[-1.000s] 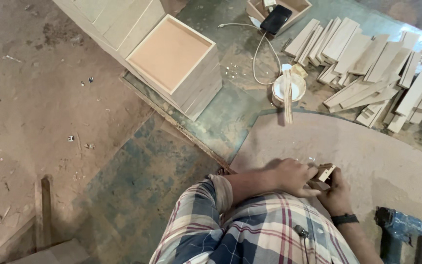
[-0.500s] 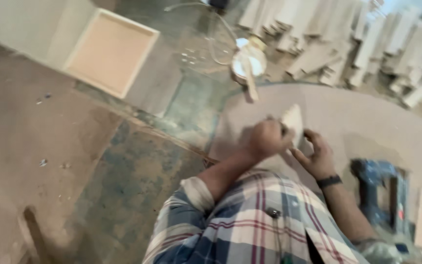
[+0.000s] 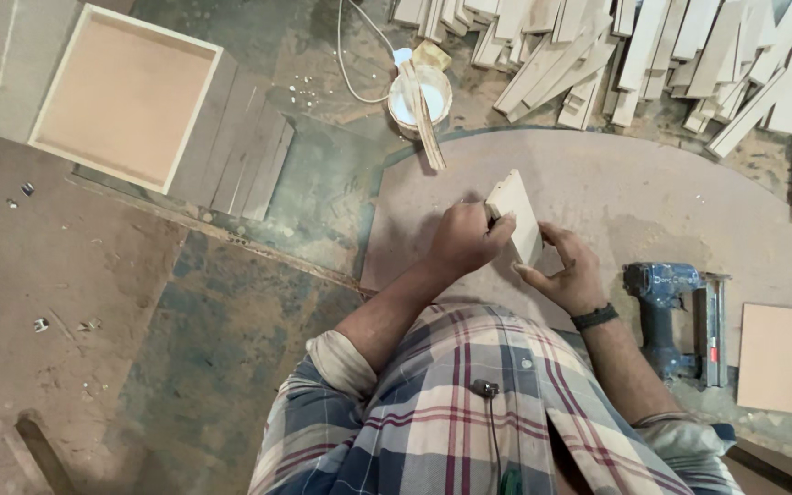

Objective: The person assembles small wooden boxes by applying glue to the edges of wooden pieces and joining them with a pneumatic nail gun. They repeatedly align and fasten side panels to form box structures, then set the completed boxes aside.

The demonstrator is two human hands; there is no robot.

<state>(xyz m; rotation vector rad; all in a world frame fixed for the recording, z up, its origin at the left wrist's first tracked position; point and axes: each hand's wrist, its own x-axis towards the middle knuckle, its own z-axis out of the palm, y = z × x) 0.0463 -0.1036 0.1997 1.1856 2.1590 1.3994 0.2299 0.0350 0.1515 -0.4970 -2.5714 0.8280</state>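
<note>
Both my hands hold a small pale wooden slat (image 3: 515, 213) above a large round brown board (image 3: 653, 197). My left hand (image 3: 463, 243) grips the slat's left edge with fingers curled round it. My right hand (image 3: 566, 273), a black band on its wrist, supports the slat's lower right end with thumb and fingers. The slat stands tilted, one flat face up. My checked shirt fills the bottom of the view.
A white pot of glue (image 3: 419, 96) with a stick in it sits beyond the board. Several loose wooden slats (image 3: 662, 50) lie piled at the top right. A blue nail gun (image 3: 669, 312) and a square panel (image 3: 788, 359) lie at my right; a shallow square box (image 3: 126, 92) is at the top left.
The slat, held low and small between my hands before, is now raised and turned with its broad face showing. The view has shifted toward the slat pile.
</note>
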